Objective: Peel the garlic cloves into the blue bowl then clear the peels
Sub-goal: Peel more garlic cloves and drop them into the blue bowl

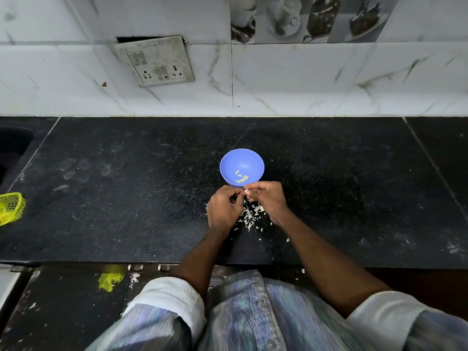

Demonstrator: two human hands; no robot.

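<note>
Both hands' fingers [234, 198] pinch a small white garlic clove [246, 190] beside the round blue plastic bowl [241, 160]; peels [250, 214] drop below onto the black bench [126, 198].

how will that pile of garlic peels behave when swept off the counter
The peels look thin and flaky, so probably very light and apt to scatter. Strays already lie apart on the counter, so some would likely cling or get left behind.

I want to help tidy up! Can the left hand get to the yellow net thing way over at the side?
Probably yes. The black counter between the left hand and the yellow net looks bare. But its fingers are curled, busy peeling with the right hand, and it's a long stretch.
</note>
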